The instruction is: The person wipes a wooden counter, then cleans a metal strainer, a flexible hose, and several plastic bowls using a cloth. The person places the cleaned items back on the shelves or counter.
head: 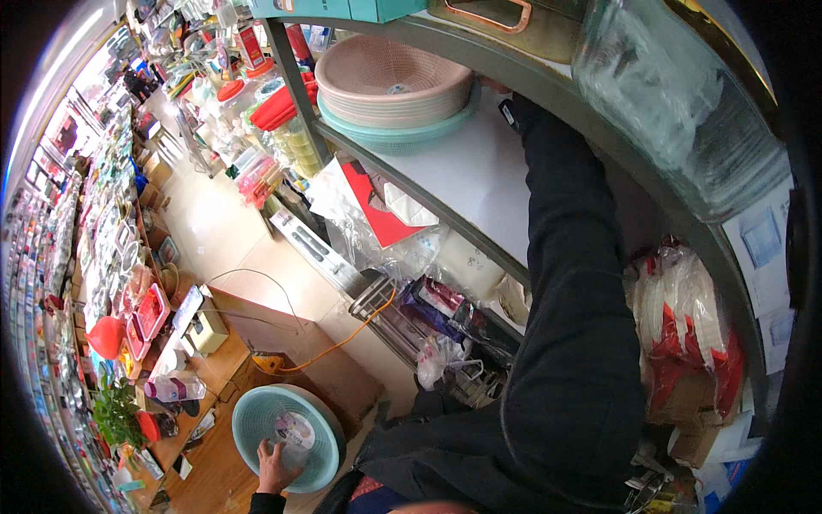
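Observation:
My left hand (277, 468) is at the lower left, over the near edge and inside of a round teal plastic colander basket (314, 417). Its fingers are spread in front of a round printed label; no grip on the rim shows. My right arm, in a black sleeve, reaches up to a shelf. Only a little of my right hand (496, 85) shows behind the shelf's upper beam, close to a stack of pink colander baskets (395, 80) resting on teal ones (398, 141). Whether it touches them is hidden.
The grey metal shelf frame (420, 193) curves around my right arm. Below are bagged goods, a wire rack (379, 299) and an orange cable (347, 350). A wooden desk (218, 385) holds a plastic bottle (174, 388). Wrapped red-and-white goods (690, 340) stand right.

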The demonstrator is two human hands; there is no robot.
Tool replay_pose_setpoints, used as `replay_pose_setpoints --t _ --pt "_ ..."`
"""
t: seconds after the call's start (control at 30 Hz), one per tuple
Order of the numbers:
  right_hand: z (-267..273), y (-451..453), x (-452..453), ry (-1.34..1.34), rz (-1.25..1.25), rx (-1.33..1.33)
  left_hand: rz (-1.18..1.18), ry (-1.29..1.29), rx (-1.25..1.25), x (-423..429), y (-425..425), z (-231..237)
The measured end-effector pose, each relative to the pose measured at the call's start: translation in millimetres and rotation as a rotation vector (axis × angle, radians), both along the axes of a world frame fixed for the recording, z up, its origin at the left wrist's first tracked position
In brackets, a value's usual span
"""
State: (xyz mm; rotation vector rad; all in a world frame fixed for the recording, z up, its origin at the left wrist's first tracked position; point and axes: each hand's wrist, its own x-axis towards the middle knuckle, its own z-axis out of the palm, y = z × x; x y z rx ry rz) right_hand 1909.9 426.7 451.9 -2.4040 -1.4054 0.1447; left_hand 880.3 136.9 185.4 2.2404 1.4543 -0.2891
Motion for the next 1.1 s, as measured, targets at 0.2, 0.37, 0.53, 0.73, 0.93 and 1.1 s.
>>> replay_pose_setpoints --t 0.2,0.37,0.53,0.73,0.93,1.1 --pt "-2.5 13.0 2.3 -0.026 0.004 0.002 0.020 -0.002 -0.026 -1.4 -1.7 0.0" --pt "-2.1 0.8 2.1 -0.067 -0.019 0.032 0.023 -0.017 -0.012 -5.8 -2.4 -3.9" --pt "4.2 -31.8 -12.3 -0.150 -0.089 0.104 -0.019 -0.084 -0.006 -12.1 6.9 2.1" --pt "16.1 -80.4 -81.0 -0.228 -0.375 0.273 -0.051 -0.309 0.090 -24.0 17.0 36.4" --pt "26.6 -195.6 -330.8 -0.011 -0.022 0.669 0.088 -0.596 0.000 -27.4 20.6 121.4" --pt "-53.4 -285.2 -639.5 0.324 1.205 0.401 -0.184 -0.680 0.050 27.4 21.7 206.6"
